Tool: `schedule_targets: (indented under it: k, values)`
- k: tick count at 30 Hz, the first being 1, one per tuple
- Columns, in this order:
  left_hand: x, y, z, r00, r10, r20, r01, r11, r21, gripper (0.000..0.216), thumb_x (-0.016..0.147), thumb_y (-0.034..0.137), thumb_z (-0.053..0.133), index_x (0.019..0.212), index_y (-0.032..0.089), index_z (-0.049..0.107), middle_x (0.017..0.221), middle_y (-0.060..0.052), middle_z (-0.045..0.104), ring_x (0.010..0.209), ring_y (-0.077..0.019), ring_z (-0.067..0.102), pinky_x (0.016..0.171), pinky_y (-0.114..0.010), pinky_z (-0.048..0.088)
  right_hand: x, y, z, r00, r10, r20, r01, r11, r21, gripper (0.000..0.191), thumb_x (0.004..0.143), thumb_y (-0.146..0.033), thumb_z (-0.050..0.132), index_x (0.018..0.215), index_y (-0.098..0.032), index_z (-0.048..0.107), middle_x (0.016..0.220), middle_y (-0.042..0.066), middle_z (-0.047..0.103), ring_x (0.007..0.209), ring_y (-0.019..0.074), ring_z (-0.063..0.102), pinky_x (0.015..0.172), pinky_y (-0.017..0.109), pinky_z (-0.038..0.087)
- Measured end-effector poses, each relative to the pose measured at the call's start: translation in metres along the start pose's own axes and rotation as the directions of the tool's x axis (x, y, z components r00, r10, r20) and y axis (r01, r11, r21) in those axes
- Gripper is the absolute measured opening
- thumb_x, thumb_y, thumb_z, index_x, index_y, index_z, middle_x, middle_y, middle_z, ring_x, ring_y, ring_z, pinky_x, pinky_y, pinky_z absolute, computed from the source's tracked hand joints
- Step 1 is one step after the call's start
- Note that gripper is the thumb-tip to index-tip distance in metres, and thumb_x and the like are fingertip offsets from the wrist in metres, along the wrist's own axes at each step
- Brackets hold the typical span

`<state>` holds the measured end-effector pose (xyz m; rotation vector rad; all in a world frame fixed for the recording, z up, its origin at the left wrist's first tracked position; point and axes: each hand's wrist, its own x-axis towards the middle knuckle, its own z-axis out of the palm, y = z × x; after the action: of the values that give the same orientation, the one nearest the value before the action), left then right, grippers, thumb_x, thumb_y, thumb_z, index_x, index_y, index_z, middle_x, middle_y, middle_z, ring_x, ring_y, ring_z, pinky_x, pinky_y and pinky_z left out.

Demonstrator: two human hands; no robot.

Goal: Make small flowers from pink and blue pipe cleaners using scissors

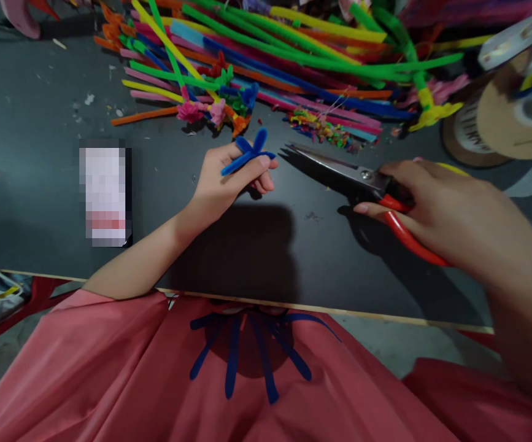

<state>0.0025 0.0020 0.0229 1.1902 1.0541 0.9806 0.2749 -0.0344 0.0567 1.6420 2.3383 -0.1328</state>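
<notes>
My left hand [235, 178] is closed, pinching a blue pipe cleaner shape [246, 155] with several short arms that stick out above the thumb. Red-handled scissors [362, 175] are held in my right hand [450, 215], with fingers around the grips. Their blades point left, and the tips end just right of my left fingers, apart from the blue piece. Further blue pipe cleaner pieces [232, 359] lie fanned out on the red cloth [146, 368] over my lap.
Pipe cleaners [293, 55] in many colours pile along the table's back. Colourful clippings [323, 129] lie before them. A phone [107, 196] with a blurred screen rests on the dark table [155, 239] at left. Ribbon spools [500, 116] stand at the right.
</notes>
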Motion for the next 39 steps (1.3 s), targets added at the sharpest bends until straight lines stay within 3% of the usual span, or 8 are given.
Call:
schedule_targets:
  k: [5,11,16,20,26,39]
  values:
    - [0.000,0.001,0.000,1.000,-0.007,0.006,0.007,1.000,0.000,0.017,0.082,0.030,0.060,0.073,0.018,0.068,0.060,0.004,0.066,0.055,-0.0031,0.063,0.055,-0.014,0.055,0.001,-0.002,0.001,0.999,-0.016,0.043,0.014,0.999,0.038,0.070,0.078,-0.077,0.014,0.100,-0.021,0.049,0.080,0.007,0.058,0.065,0.0247,0.057,0.051,0.028,0.032]
    - [0.000,-0.001,-0.001,1.000,-0.006,0.002,0.006,1.000,0.001,0.017,0.082,0.031,0.060,0.074,0.018,0.068,0.059,0.004,0.066,0.054,-0.0033,0.063,0.056,-0.015,0.055,0.005,0.004,0.002,0.995,0.094,0.041,-0.095,0.995,0.007,0.068,0.081,-0.074,0.018,0.107,-0.019,0.050,0.085,0.011,0.060,0.067,0.0260,0.057,0.052,0.029,0.030]
    - [0.001,-0.001,-0.001,1.000,-0.015,0.004,0.015,1.000,0.003,0.016,0.082,0.029,0.061,0.073,0.018,0.068,0.060,0.005,0.067,0.054,-0.0032,0.063,0.055,-0.015,0.055,0.001,0.004,0.004,0.998,-0.015,-0.063,0.029,0.973,0.229,0.065,0.080,-0.075,0.028,0.104,-0.020,0.053,0.074,0.006,0.058,0.066,0.0206,0.056,0.056,0.027,0.036]
    - [0.001,-0.001,0.000,1.000,-0.002,0.012,0.002,1.000,-0.020,0.019,0.082,0.030,0.060,0.071,0.018,0.067,0.059,0.005,0.066,0.054,-0.0029,0.063,0.055,-0.015,0.055,-0.002,0.003,0.000,0.996,-0.061,-0.058,0.080,0.903,0.423,0.060,0.078,-0.074,0.036,0.104,-0.024,0.054,0.071,-0.001,0.056,0.055,0.0121,0.050,0.054,0.022,0.036]
    - [0.001,-0.001,0.000,1.000,-0.011,-0.003,0.011,1.000,-0.005,0.018,0.081,0.030,0.061,0.073,0.017,0.069,0.059,0.004,0.067,0.054,-0.0035,0.063,0.056,-0.015,0.054,0.000,0.003,-0.001,0.989,-0.141,-0.050,0.149,0.891,0.428,0.054,0.080,-0.070,0.040,0.105,-0.024,0.055,0.081,0.001,0.061,0.062,0.0135,0.055,0.057,0.024,0.039]
    - [0.001,0.000,-0.002,0.997,-0.005,0.080,0.002,0.999,0.040,0.021,0.080,0.028,0.062,0.062,0.018,0.066,0.059,0.004,0.067,0.057,-0.0047,0.063,0.056,-0.017,0.054,0.002,0.011,0.000,0.965,-0.246,-0.090,0.260,0.869,0.421,0.048,0.082,-0.065,0.043,0.104,-0.024,0.055,0.078,0.000,0.062,0.061,0.0128,0.058,0.056,0.022,0.040]
